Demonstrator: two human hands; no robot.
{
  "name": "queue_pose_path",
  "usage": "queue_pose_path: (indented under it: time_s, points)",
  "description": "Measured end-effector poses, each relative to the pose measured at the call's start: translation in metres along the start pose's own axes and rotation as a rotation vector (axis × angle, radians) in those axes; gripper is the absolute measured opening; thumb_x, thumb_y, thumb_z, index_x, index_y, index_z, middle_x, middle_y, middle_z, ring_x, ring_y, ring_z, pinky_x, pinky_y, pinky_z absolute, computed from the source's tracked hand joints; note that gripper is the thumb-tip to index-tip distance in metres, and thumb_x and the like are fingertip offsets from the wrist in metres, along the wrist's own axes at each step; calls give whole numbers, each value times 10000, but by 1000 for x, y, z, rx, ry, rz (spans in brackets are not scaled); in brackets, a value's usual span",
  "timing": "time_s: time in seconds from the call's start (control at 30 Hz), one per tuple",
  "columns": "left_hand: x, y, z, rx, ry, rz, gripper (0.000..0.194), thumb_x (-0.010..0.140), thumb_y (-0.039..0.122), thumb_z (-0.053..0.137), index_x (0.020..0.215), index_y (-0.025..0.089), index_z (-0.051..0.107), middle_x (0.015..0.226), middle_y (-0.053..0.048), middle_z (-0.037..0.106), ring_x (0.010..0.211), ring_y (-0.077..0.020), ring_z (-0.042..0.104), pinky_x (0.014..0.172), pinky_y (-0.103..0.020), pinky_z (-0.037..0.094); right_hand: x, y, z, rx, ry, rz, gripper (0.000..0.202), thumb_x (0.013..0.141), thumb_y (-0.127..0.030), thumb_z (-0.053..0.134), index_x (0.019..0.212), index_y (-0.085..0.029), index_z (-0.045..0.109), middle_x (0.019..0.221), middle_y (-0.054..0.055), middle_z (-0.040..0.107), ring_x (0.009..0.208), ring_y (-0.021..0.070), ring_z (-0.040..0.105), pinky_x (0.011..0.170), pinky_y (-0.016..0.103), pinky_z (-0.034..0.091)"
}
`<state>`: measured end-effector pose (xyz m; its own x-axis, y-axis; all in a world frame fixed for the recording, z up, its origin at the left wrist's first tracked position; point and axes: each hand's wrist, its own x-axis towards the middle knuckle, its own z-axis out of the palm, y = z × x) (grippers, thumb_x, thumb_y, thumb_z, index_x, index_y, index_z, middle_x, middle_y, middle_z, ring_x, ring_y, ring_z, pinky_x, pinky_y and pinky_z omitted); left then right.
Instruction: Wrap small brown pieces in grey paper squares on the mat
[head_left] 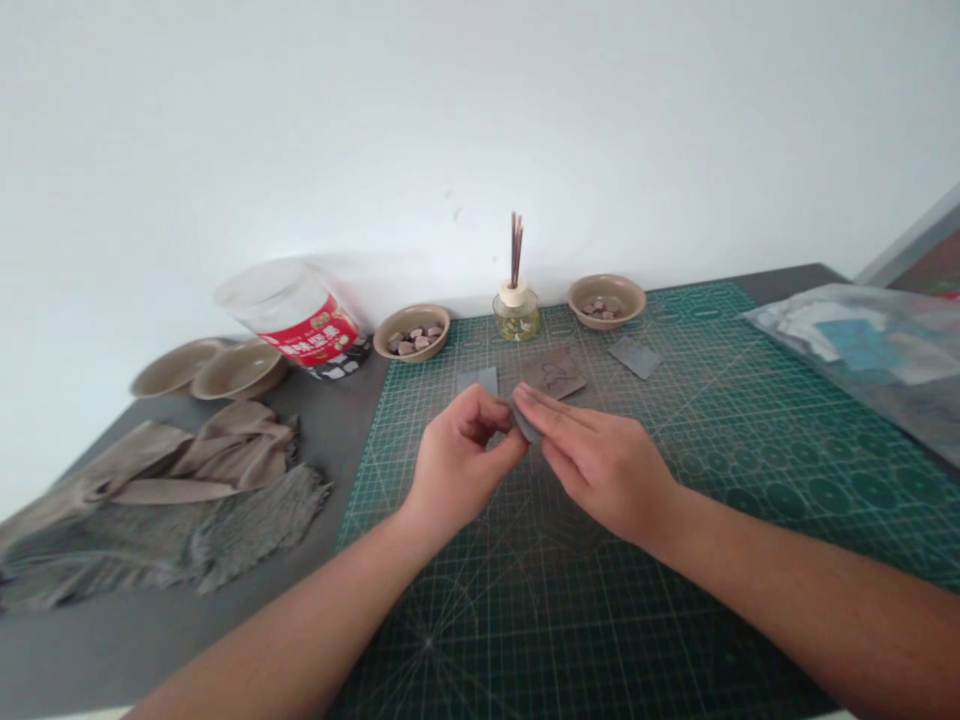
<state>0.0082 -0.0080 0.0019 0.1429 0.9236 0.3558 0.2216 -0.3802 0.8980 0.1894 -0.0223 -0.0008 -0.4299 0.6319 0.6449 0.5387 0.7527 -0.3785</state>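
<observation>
My left hand (466, 450) and my right hand (604, 465) meet above the green cutting mat (495, 620). A small dark grey piece of sandpaper (526, 420) shows between them, pressed under the straight fingers of my right hand. Thumb and fingers of my left hand are closed in a pinch against it; what they hold is mostly hidden, too small to name. Just beyond lie a brown sheet (553, 372) with a dark squiggle and a grey sandpaper piece (480, 381). Another grey piece (635, 356) is farther right.
Along the wall stand a bowl of stones (412, 333), a reed diffuser (516, 312) and a second bowl (606, 301) with stones. Leftward are a red-labelled plastic tub (300, 325), two bowls (238, 371) and a crumpled cloth (187, 500). A clear plastic bag (862, 340) lies right.
</observation>
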Motion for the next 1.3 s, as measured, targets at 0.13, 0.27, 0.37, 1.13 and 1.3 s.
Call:
queue_pose_path:
  time_s: [0.13,0.27,0.37,1.13,1.3]
  points:
    - [-1,3,0,-20,-1,21,221,768,90,699,706,181,507,682,41,551,621,-87,526,582,-210,444,0,-3,-2,2,12,-21,438,980,-97,447,1409,-99,530,1405,123,593,1290,169,579,1094,308,488]
    - [-2,4,0,-32,21,21,214,787,102,696,708,180,513,675,37,571,617,-91,566,583,-212,470,1,-2,-2,3,6,-18,436,981,-100,446,1408,-106,532,1412,118,587,1284,181,584,1083,323,500]
    - [-2,7,0,-116,23,-31,195,813,163,715,770,183,525,760,4,655,667,-129,662,633,-256,540,1,6,-1,-20,-44,109,430,975,-116,468,1396,-137,552,1351,97,642,1181,200,661,1013,339,553]
    - [-3,3,-1,-84,-1,-60,135,827,186,713,826,180,578,736,0,662,659,-137,670,623,-252,546,-2,-5,2,75,17,168,442,981,-163,474,1418,-171,538,1244,74,714,1014,183,723,914,305,583]
    - [-4,3,-3,-2,78,-12,137,792,204,758,860,182,641,785,-12,668,685,-131,646,634,-247,536,-1,2,1,42,-51,256,405,974,-164,485,1364,-152,594,1198,78,734,982,210,738,883,323,591]
